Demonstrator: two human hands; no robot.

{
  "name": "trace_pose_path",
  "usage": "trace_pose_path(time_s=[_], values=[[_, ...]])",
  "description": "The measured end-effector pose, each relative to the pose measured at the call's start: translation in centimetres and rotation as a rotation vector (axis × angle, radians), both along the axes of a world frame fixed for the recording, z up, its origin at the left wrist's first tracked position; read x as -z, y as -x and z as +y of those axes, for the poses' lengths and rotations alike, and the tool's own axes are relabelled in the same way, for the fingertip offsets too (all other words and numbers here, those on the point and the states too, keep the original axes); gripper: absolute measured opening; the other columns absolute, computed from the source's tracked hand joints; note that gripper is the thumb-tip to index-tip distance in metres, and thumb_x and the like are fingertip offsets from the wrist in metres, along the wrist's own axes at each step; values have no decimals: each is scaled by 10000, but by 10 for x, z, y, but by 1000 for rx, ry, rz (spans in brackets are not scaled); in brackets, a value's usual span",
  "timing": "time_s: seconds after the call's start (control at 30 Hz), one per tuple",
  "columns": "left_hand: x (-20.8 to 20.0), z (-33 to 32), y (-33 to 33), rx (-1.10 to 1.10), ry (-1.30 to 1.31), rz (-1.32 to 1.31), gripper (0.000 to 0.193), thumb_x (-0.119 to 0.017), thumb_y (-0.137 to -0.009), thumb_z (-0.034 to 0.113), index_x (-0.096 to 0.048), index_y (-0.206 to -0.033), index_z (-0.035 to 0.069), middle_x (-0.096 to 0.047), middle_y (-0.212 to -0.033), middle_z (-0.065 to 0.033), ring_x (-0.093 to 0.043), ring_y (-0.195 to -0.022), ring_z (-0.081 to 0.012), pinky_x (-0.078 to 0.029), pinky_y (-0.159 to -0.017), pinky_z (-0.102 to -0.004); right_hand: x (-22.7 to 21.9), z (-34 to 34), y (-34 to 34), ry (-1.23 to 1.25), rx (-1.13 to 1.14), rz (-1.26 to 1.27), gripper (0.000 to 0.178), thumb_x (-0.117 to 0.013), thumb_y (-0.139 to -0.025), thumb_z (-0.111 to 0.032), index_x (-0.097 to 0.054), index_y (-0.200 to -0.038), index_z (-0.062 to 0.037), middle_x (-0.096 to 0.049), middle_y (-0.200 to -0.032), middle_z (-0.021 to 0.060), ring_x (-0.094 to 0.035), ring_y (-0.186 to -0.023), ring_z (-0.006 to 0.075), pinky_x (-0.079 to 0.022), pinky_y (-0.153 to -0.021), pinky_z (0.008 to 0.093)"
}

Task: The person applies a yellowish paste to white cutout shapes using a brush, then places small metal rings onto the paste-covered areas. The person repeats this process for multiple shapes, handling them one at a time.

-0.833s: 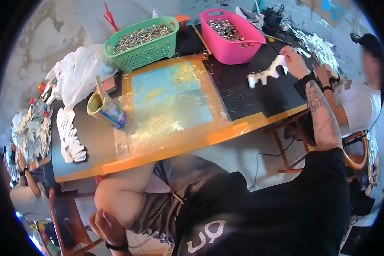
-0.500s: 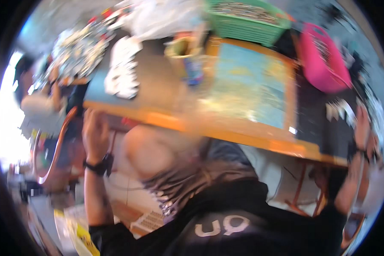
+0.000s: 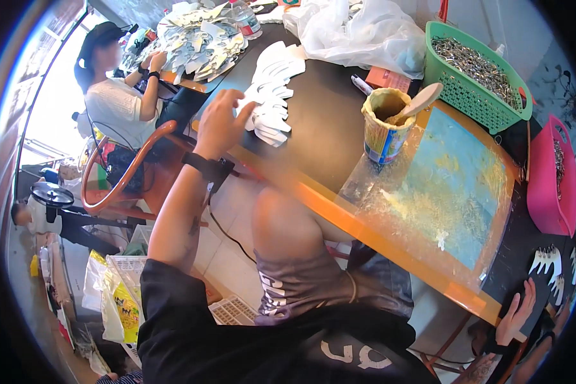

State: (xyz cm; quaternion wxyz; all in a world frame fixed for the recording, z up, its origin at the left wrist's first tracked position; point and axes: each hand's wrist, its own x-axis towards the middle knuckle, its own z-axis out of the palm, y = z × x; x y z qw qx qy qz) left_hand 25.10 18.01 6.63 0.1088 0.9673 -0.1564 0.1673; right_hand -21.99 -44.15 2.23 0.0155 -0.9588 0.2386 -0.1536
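Note:
On the dark tabletop lies a row of overlapping thin white curved pieces (image 3: 272, 96). My left hand (image 3: 223, 125) is over the near edge of that row, fingers apart; whether the fingertips touch the pieces I cannot tell. My right hand (image 3: 517, 313) is at the table's right front corner, fingers stretched out, with nothing seen in it. Just beyond it lie white comb-like pieces (image 3: 546, 261) with dark tips. A glue-crusted tin (image 3: 384, 131) with a wooden stick (image 3: 422, 99) in it stands between the hands, beside a blue mat (image 3: 457, 173) smeared with dried yellowish glue.
A green basket (image 3: 477, 105) and a pink basket (image 3: 547, 192), both holding small metal parts, stand along the far right. Behind are a white plastic bag (image 3: 365, 32) and a heap of cut pieces (image 3: 198, 41). A co-worker (image 3: 118, 96) sits at left; another person's arm (image 3: 537, 355) shows at lower right.
The view has swung and sharpened, so the table now slants down to the right. My left hand has moved from the table edge to the white row; my right hand stays at the right end.

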Motion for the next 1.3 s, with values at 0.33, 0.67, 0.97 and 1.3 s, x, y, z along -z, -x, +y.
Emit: trace_pose_path(time_s=[0.33, 0.67, 0.97, 1.3], values=[[-12, 35, -24, -55, 467, -116, 264, -769, -886, 170, -628, -1028, -1, -711, -810, -105, -670, -694, -214, -530, -660, -359, 1, 5, 1, 8, 14, -10, 408, -490, -1091, -281, -575, -1381, -7, -543, -1505, 166, -478, -1412, 366, -323, -1195, 470], [-165, -44, 130, 233, 383, -171, 160, -687, -921, -5, -685, -1081, 8, -688, -979, -76, -649, -892, -143, -517, -808, -289, -27, 57, -25, -52, -83, -338, 265, -629, -1003, -69, -615, -1255, 11, -489, -1524, 160, -523, -1358, 348, -426, -1107, 437], [-142, -118, 225, 819, 555, 100, 150, -712, -879, -72, -662, -1014, -31, -676, -934, -109, -636, -813, -162, -494, -726, -282, -102, 194, -147, -950, -817, -309, 613, -855, -827, -207, -610, -1360, -27, -614, -1359, 148, -607, -1235, 222, -499, -994, 364], [-28, -146, 165, 453, 516, 555, 408, -823, -877, 150, -622, -1199, -3, -661, -1015, -57, -589, -777, -104, -481, -674, -271, -93, 146, -207, -872, -564, 165, 363, -778, -909, -81, -664, -1249, -31, -705, -915, 18, -630, -803, 61, -494, -690, 242]])
